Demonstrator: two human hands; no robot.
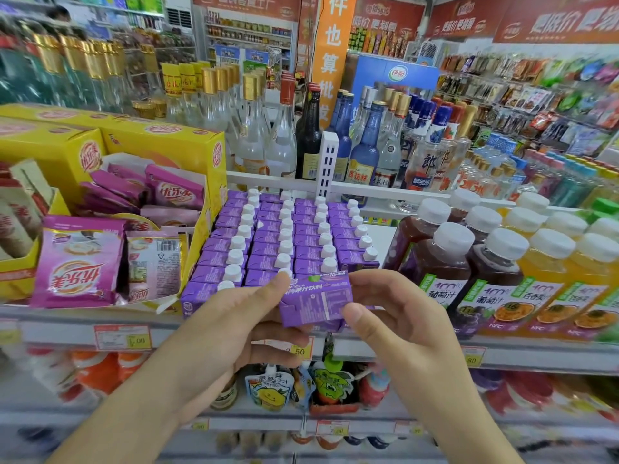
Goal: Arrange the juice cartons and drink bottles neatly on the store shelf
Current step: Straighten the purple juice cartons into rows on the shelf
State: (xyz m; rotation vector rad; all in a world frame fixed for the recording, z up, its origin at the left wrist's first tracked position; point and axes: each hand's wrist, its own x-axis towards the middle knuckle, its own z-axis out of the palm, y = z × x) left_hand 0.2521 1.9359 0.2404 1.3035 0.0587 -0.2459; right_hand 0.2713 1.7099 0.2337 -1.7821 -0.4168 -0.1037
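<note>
- A purple juice carton (315,304) is held between both hands, in front of the shelf edge (67,324).
- It is pinched by the left hand (234,326) at its left end, thumb on top, fingers curled beneath.
- Its right end is gripped by the right hand (398,316), thumb on the front face.
- Just beyond the hands, rows of purple cartons (284,242) with white caps are packed.
- Right of the right hand, juice bottles (502,269) are ranked.
- Left of the left hand, pink sachets (80,262) are propped in a yellow box (174,145).
</note>
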